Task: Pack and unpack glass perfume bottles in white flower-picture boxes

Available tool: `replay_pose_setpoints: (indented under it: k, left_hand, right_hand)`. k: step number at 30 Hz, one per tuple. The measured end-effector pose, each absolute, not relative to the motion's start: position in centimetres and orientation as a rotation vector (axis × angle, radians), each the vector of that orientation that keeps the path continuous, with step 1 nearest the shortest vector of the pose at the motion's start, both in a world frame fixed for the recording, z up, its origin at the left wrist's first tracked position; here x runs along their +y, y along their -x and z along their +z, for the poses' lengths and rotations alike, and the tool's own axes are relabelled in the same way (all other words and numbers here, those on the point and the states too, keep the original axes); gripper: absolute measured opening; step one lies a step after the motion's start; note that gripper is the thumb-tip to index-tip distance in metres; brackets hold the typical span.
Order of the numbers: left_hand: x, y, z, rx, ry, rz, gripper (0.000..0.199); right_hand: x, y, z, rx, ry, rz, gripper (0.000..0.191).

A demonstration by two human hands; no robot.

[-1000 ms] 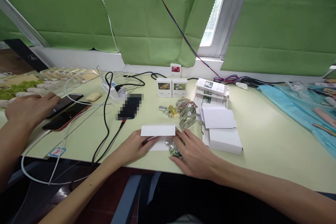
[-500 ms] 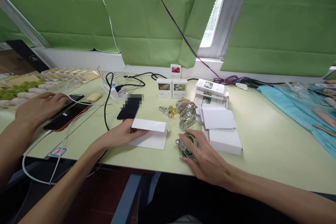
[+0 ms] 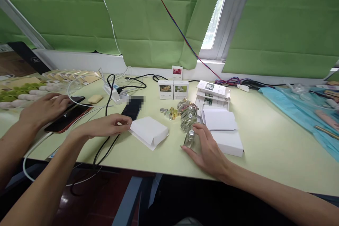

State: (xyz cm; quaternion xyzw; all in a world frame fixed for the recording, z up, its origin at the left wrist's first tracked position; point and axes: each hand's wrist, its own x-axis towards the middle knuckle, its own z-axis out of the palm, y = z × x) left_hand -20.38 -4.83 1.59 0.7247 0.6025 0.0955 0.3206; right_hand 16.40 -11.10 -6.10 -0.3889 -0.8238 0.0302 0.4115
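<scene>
From where I stand, the person's right hand (image 3: 205, 150) has a clear glass bottle (image 3: 189, 140) gripped between thumb and fingers. The bottle is upright, just in front of a row of similar glass bottles (image 3: 188, 122), its metal neck at the top.

The left hand (image 3: 112, 126) is half curled, its fingertips right at the left corner of a white box (image 3: 150, 130); I cannot tell whether they pinch it. That box lies tilted on the pale table (image 3: 265, 141), between the two hands, and the faces I can see are plain white.

Most of the printing is at the back. Two small white cartons (image 3: 166, 90) stand side by side, one with a yellow flower picture, the other with white blooms; a line of lettering runs under each, too small for me to read. Behind them stands a carton with a red picture (image 3: 177, 72). To the right, printed cartons (image 3: 214, 89) lie overlapping, their pictures visible and their text illegible to me. A black box (image 3: 29, 58) at far left bears a pale emblem I cannot make out.

Beside the phones on the left rests another person's hand (image 3: 43, 111).
</scene>
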Motion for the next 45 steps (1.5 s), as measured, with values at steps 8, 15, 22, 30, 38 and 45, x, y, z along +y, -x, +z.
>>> replay_pose_setpoints:
  k: [8, 15, 22, 30, 38, 45]
  left_hand:
    - [1.3, 19.3, 3.9, 1.680, -2.163, 0.162, 0.039]
    - [4.9, 11.4, 4.2, 1.461, -2.154, -0.293, 0.023]
    - [5.3, 10.6, 3.9, 1.560, -2.003, -0.340, 0.039]
    - [5.5, 12.6, 2.2, 1.660, -2.049, -0.118, 0.048]
    - [2.7, 14.5, 0.4, 1.634, -2.309, 0.290, 0.065]
    - [-2.8, 15.7, 1.0, 1.325, -2.553, 0.326, 0.053]
  right_hand:
    - [-10.2, -16.2, -5.7, -2.075, 1.106, -0.105, 0.045]
    - [-9.9, -16.1, -6.3, -2.066, 1.197, -0.102, 0.057]
    - [-9.7, -16.0, -6.0, -2.064, 1.258, -0.057, 0.063]
    - [-9.4, -15.8, -6.2, -2.036, 1.278, -0.029, 0.065]
    - [-9.2, -15.5, -6.4, -1.986, 1.333, -0.045, 0.075]
    - [-10.0, -15.2, -6.3, -1.898, 1.182, 0.012, 0.057]
